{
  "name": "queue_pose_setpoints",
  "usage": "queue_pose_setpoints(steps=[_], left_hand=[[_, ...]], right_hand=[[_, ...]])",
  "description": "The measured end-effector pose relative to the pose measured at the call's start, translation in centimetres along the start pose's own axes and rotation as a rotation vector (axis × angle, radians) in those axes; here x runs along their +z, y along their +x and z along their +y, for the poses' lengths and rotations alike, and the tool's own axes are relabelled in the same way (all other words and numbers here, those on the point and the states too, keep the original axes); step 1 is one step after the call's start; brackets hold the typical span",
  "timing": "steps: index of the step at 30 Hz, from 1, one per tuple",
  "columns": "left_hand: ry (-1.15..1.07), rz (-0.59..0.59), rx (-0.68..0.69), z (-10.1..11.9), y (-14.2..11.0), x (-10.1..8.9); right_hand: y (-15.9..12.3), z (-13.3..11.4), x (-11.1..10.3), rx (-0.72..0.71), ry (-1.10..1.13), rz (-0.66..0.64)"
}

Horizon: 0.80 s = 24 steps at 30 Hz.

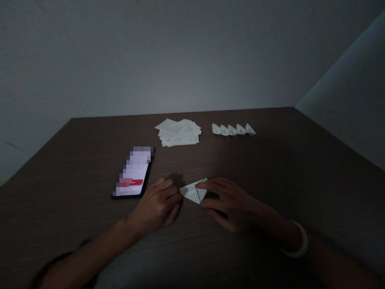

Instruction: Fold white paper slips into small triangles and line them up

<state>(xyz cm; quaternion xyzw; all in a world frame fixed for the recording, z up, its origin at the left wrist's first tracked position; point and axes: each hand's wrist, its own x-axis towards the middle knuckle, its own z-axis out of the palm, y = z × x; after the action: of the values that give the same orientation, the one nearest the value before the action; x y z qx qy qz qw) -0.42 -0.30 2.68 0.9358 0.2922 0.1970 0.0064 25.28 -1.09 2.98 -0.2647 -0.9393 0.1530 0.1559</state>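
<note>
A small folded paper (191, 192) with printed lines lies between my hands, low over the dark table; it has a triangular shape with a crease and a flap. At its left corner is my left hand (164, 200), fingers curled closed, with the corner at the thumb and forefinger. My right hand (231, 200) holds the paper's right side, the forefinger lying on top and the other fingers bent at its lower edge. The right fingers hide part of that side.
A phone (132, 172) with a lit, partly blurred screen lies left of my left hand. Farther back are a loose stack of printed paper slips (179, 132) and a row of several small folded paper pieces (231, 130). The brown table (90, 160) meets a grey wall (180, 60).
</note>
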Motion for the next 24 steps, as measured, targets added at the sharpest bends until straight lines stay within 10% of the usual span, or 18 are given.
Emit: queue_pose_setpoints(steps=[24], left_hand=[[-0.185, -0.129, 0.104, -0.16, 0.29, 0.17]], right_hand=[[0.18, -0.06, -0.02, -0.047, -0.057, -0.023]])
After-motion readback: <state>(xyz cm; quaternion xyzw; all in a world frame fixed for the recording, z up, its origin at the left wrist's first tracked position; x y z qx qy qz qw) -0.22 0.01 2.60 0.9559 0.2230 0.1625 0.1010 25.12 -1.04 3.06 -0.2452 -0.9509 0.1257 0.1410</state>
